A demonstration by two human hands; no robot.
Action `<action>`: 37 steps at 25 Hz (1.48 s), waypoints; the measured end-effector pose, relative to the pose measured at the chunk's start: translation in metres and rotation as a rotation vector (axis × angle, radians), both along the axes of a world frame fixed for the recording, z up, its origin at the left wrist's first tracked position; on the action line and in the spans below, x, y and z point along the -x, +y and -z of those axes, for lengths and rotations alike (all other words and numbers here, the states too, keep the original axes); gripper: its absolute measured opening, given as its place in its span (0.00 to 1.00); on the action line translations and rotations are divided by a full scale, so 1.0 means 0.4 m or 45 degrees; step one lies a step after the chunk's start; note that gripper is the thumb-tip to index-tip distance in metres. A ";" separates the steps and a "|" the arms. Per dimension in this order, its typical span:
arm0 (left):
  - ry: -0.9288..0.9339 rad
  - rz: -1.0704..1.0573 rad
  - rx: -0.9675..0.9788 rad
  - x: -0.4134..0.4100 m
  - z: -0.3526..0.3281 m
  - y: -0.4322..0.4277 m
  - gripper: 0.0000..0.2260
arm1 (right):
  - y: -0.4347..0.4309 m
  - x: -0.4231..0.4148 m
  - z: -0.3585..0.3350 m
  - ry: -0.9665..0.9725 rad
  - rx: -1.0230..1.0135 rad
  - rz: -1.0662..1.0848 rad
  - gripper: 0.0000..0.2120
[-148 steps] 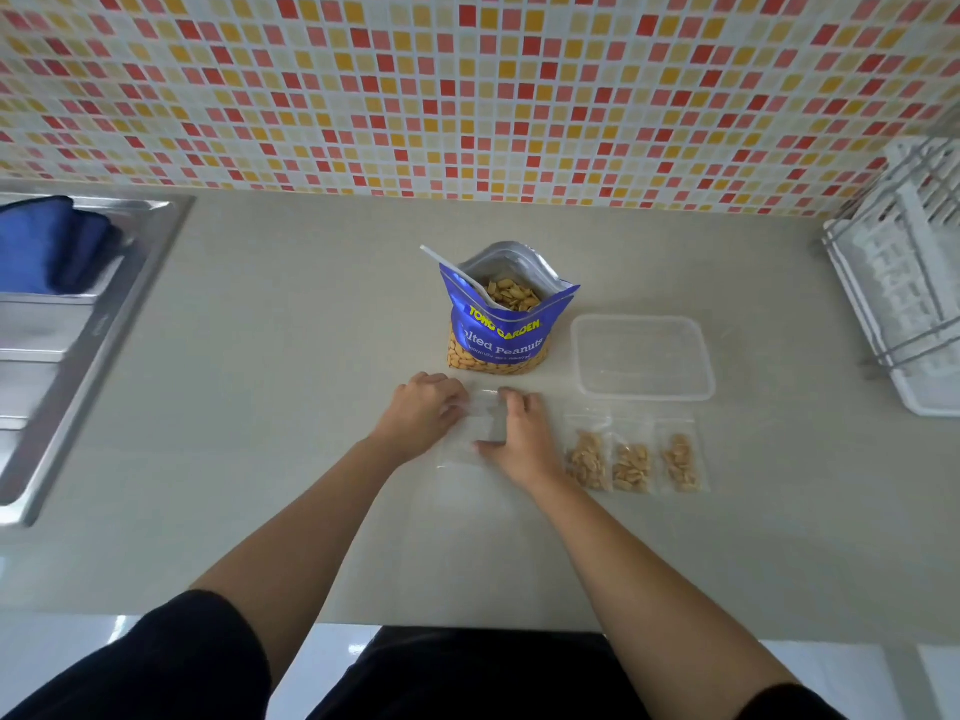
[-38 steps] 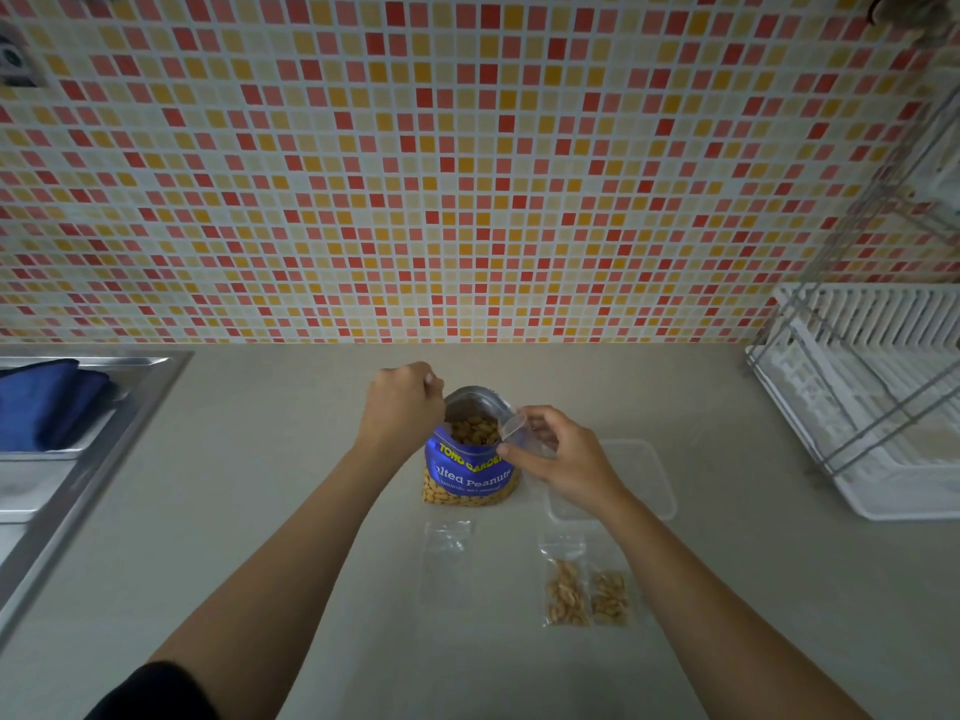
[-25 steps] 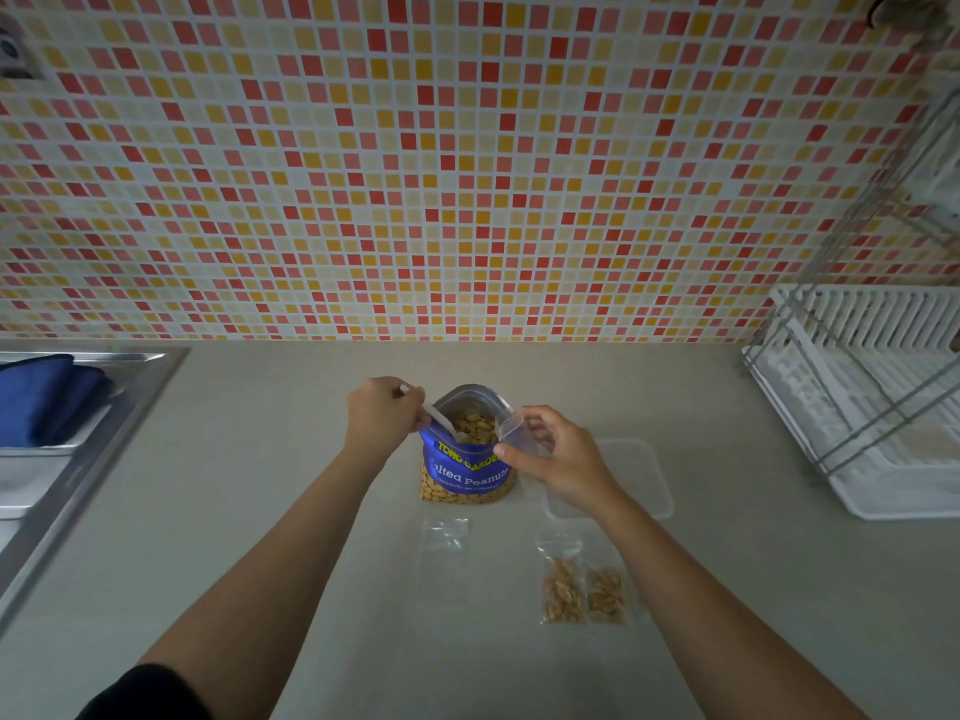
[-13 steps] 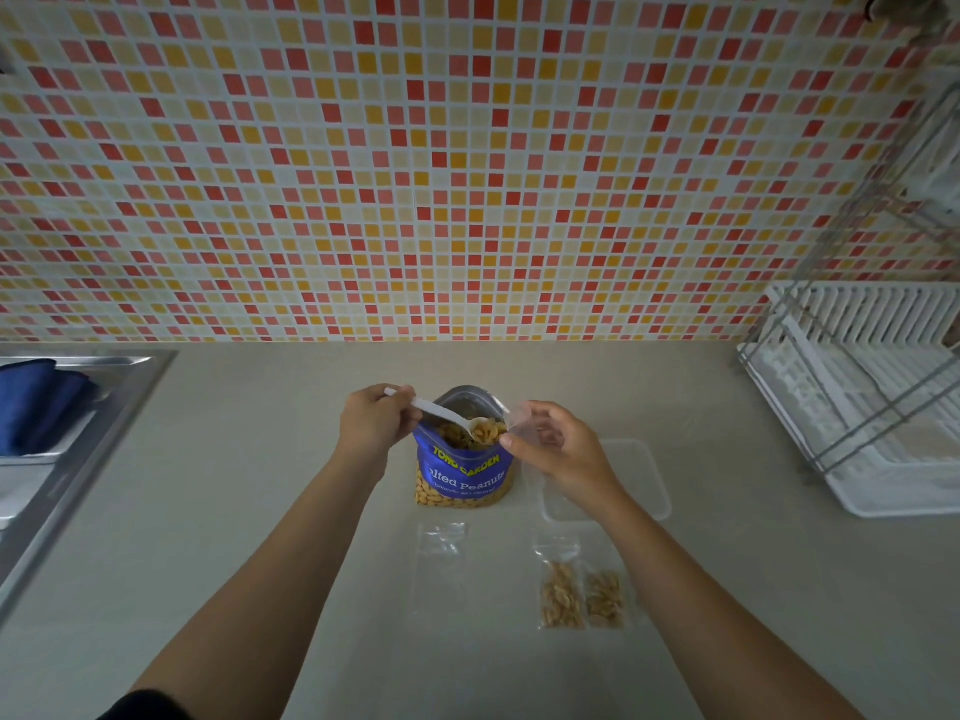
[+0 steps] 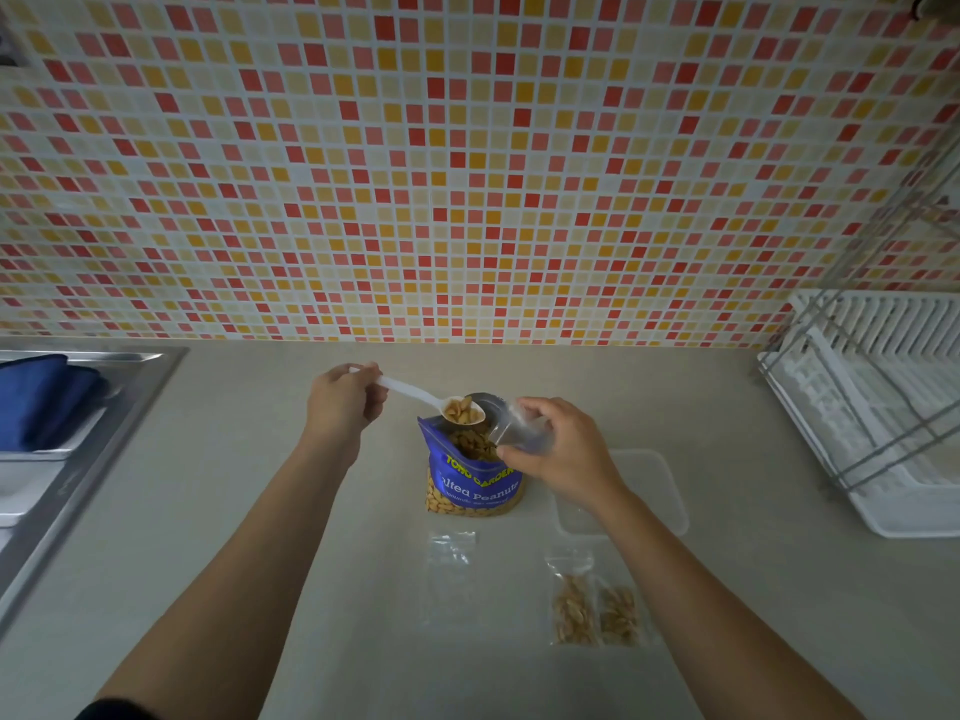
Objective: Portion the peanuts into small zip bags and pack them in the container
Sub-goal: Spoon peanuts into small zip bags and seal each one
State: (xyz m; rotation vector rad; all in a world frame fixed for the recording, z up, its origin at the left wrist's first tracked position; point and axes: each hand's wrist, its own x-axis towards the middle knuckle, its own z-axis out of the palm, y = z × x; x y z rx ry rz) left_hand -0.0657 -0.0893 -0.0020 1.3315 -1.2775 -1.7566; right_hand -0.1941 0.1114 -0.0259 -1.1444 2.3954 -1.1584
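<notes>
Gripping a white plastic spoon (image 5: 415, 393) by its handle, left hand (image 5: 343, 402) holds a heaped scoop of pale peanuts (image 5: 461, 409) over the blue foil pouch (image 5: 470, 472). Right hand (image 5: 563, 452) pinches a clear small zip bag (image 5: 517, 433) just right of the scoop. Near: one flat empty bag (image 5: 451, 550), two filled bags (image 5: 595, 613). Frosted rectangular container (image 5: 660, 485) sits right on the matte beige surface (image 5: 260, 511).

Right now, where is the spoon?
In the head view the spoon is in the left hand, its loaded bowl over the open peanut bag, beside the right hand's zip bag.
</notes>
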 end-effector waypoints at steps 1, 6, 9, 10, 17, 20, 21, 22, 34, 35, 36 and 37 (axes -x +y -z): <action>-0.001 0.020 0.018 0.003 -0.014 0.001 0.09 | -0.006 -0.004 0.002 0.002 0.016 -0.011 0.27; -0.049 0.277 0.442 0.012 -0.100 0.074 0.10 | -0.032 -0.043 -0.007 -0.115 0.197 0.004 0.22; -0.106 0.715 0.962 -0.011 -0.167 0.142 0.08 | -0.038 -0.053 -0.017 -0.374 0.366 0.059 0.20; -0.155 0.785 1.145 -0.020 -0.186 0.154 0.07 | -0.039 -0.052 -0.019 -0.441 0.405 0.073 0.21; 0.078 0.235 0.844 -0.018 -0.163 0.104 0.06 | 0.004 -0.025 0.001 -0.500 0.440 0.142 0.24; -0.191 0.402 0.985 -0.007 -0.079 0.106 0.06 | 0.033 -0.017 0.023 -0.473 0.344 0.150 0.26; -0.302 0.545 1.113 -0.001 -0.054 0.114 0.06 | 0.040 -0.016 0.029 -0.469 0.304 0.149 0.27; -0.399 0.682 1.222 0.008 -0.031 0.125 0.06 | 0.046 -0.015 0.033 -0.463 0.273 0.144 0.27; -0.256 0.246 0.204 0.057 0.026 0.120 0.09 | 0.066 -0.003 0.039 -0.516 0.158 0.067 0.28; -0.229 0.236 0.173 0.050 0.030 0.111 0.08 | 0.066 -0.005 0.040 -0.511 0.155 0.062 0.30; -0.204 0.221 0.155 0.041 0.034 0.100 0.08 | 0.065 -0.009 0.038 -0.497 0.159 0.067 0.31; -0.192 0.205 0.149 0.031 0.040 0.090 0.08 | 0.062 -0.011 0.035 -0.476 0.166 0.081 0.31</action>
